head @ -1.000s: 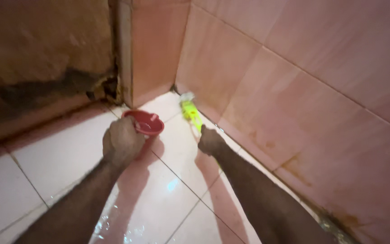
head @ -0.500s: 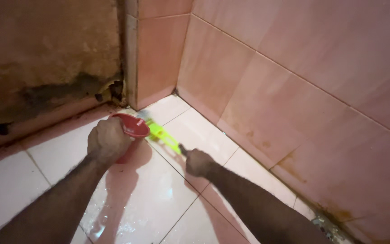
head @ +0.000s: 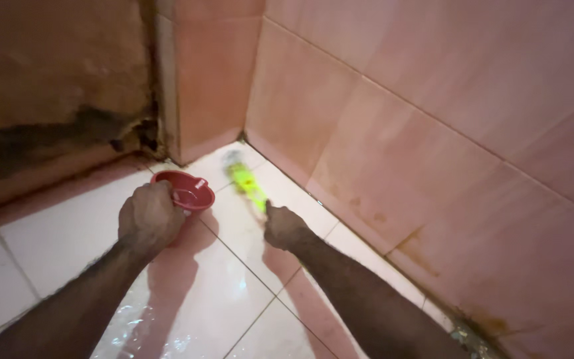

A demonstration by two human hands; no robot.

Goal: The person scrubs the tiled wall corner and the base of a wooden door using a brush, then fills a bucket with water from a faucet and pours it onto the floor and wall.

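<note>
Red plastic is being gripped in the left hand (head: 147, 218): a small red scoop (head: 185, 190), tilted with its mouth partly towards the camera, is being held by fingers closed round the part nearest the wrist, so that part is hidden. The scoop is being kept just above the floor (head: 68, 233), and its shadow is being thrown on the tiles right below it. A bright green brush (head: 247, 186) is being grasped by its near end in the right hand (head: 283, 226), which is clenched tightly round the handle. The brush is being held to the right of the scoop, near it but not touching, with its far, paler end blurred and pointed at the corner behind the scoop; whether that end is touching the tiles cannot be told. Pinkish wall tiles (head: 433, 100) are being seen to the right of the brush, with brown staining along their lower edge well to the right of the scoop and nearer the camera. A rough, dark-stained wall (head: 54, 86) is being seen behind and to the left of the scoop. Wet patches are being shown as glints on the white floor tiles nearer the camera than the scoop, between the two forearms.
</note>
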